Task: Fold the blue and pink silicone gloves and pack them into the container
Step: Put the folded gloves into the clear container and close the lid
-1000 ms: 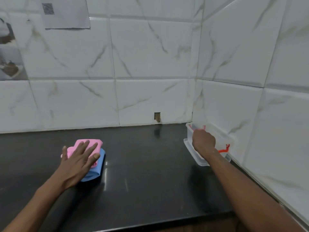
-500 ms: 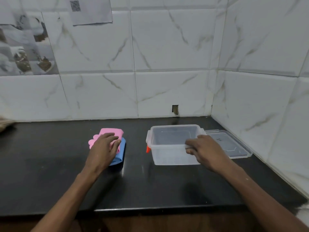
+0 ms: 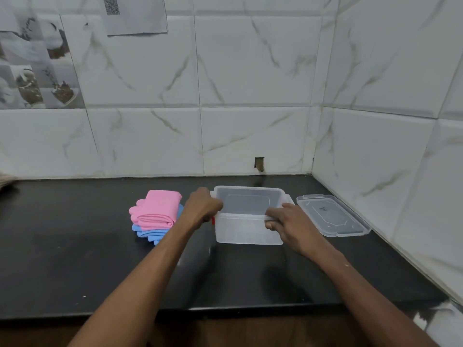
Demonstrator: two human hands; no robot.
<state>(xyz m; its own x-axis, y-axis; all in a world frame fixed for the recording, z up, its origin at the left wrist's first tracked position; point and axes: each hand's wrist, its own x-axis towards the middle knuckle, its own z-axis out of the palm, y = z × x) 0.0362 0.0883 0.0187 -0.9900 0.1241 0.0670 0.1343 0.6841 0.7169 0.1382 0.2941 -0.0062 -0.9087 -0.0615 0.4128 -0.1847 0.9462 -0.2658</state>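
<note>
At the centre of the frame the clear container stands open and empty on the black counter, with both hands on it: the left hand is curled over its left rim near a red latch, fingers closed on the edge, and the right hand pinches the near rim, fingers together on the plastic. Just left of the container the folded pink gloves lie stacked on the folded blue gloves, touching the left forearm's edge in the picture. The lid lies flat to the right, apart from the box. The likeliest trouble is the springy silicone unfolding when the stack is lifted, so it no longer drops neatly into the box; the light container could also skid on the glossy counter if pushed one-sidedly. The left fingertips are hidden behind the hand, the blue gloves are mostly covered by the pink, and I cannot tell whether each colour is one glove or a pair.
</note>
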